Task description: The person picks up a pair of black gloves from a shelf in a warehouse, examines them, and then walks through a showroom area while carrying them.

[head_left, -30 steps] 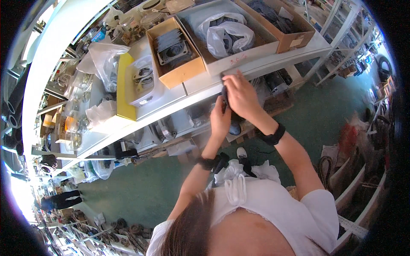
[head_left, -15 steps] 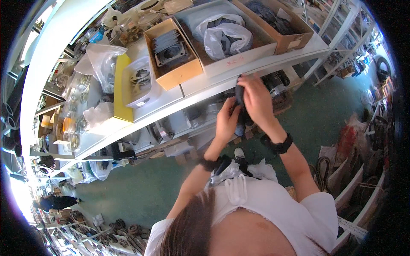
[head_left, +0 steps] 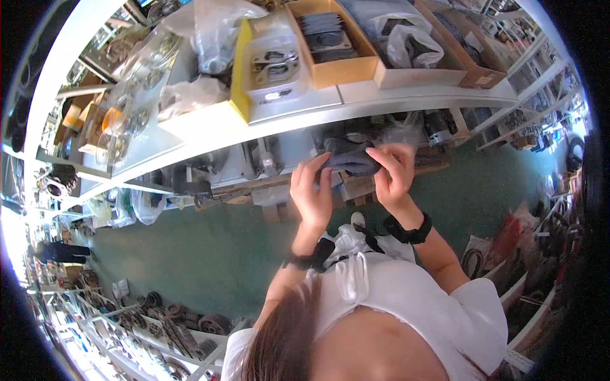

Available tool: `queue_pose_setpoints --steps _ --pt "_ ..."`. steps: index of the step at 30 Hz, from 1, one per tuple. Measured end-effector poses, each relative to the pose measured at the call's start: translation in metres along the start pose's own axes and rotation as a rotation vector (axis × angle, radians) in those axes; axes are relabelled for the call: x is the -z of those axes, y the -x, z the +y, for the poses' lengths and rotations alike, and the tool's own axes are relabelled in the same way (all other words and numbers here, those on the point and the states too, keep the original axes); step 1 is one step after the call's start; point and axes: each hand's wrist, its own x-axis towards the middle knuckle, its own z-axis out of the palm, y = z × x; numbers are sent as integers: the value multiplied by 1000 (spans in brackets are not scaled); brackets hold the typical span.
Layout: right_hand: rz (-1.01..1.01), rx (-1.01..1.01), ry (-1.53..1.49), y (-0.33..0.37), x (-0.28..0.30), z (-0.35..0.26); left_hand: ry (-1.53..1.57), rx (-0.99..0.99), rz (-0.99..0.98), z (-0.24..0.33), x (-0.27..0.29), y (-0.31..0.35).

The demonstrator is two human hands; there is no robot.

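A dark grey, soft-looking folded piece, like cloth [head_left: 352, 159], is stretched between my two hands in front of the shelf's edge; its exact kind I cannot make out. My left hand [head_left: 312, 193] pinches its left end between thumb and fingers. At the other end, my right hand [head_left: 394, 171] grips it the same way. Above and beyond the hands, an open cardboard box [head_left: 346, 71] holds a stack of flat dark gaskets [head_left: 327, 32]. Beside it stands a white plastic tray [head_left: 305, 76] with metal flange gaskets [head_left: 276, 68].
A yellow-sided box [head_left: 240, 82] and clear plastic bags [head_left: 219, 32] lie on the upper shelf [head_left: 330, 105]. More parts fill the lower shelf below it. Racks of parts [head_left: 184, 317] stand behind at left and right. A person in dark clothing [head_left: 63, 252] is far left.
The dark piece has turned from upright to lying crosswise and looks spread wider. My hands have moved apart and lower, and the view has shifted so the shelf sits further right.
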Motion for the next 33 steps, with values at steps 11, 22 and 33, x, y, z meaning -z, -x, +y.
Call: queue_pose_setpoints --steps 11,22,33 --pt "-175 81 -152 8 -14 -49 34 -61 121 -12 39 16" --pt "-125 -765 -796 25 2 -20 170 319 -223 -19 15 27" --pt "89 -714 -346 37 182 75 199 384 -364 -42 -40 72"
